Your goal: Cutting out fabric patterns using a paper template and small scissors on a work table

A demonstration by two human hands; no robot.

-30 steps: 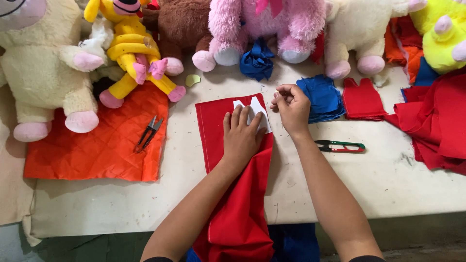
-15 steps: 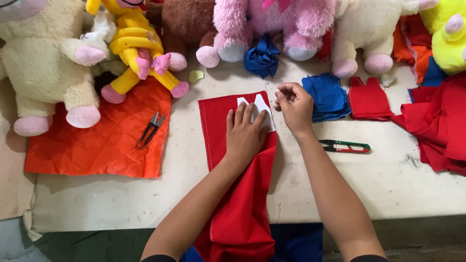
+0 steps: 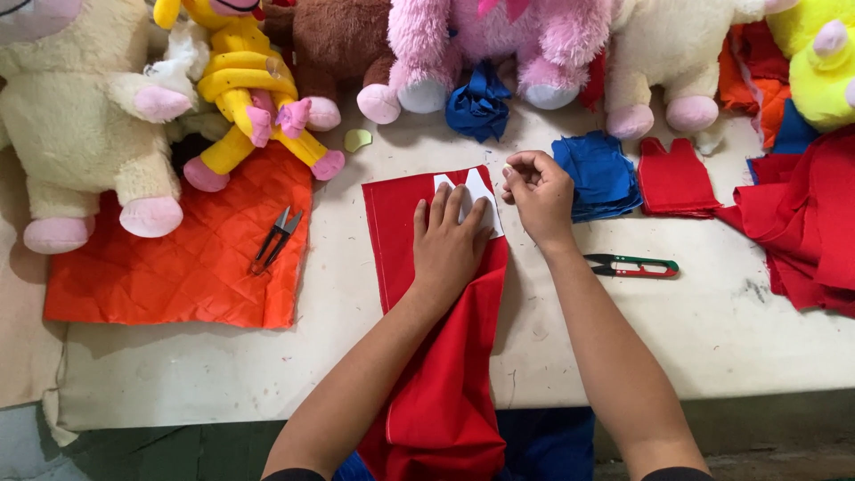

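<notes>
A long strip of red fabric (image 3: 401, 223) lies on the table and hangs over its front edge. A white paper pattern (image 3: 476, 189) rests on the fabric's top right corner. My left hand (image 3: 450, 240) lies flat on the pattern, fingers spread, pressing it down. My right hand (image 3: 537, 190) sits at the pattern's right edge with fingers pinched together around something small that I cannot make out.
Green-handled snips (image 3: 634, 265) lie right of my right arm. Black snips (image 3: 276, 239) rest on an orange quilted cloth (image 3: 178, 267). Blue cut pieces (image 3: 598, 174), a red cut piece (image 3: 674, 176) and a red fabric pile (image 3: 802, 232) lie at right. Several plush toys (image 3: 499, 44) line the back.
Both hands stay where they were on the pattern. Only the camera view has shifted slightly.
</notes>
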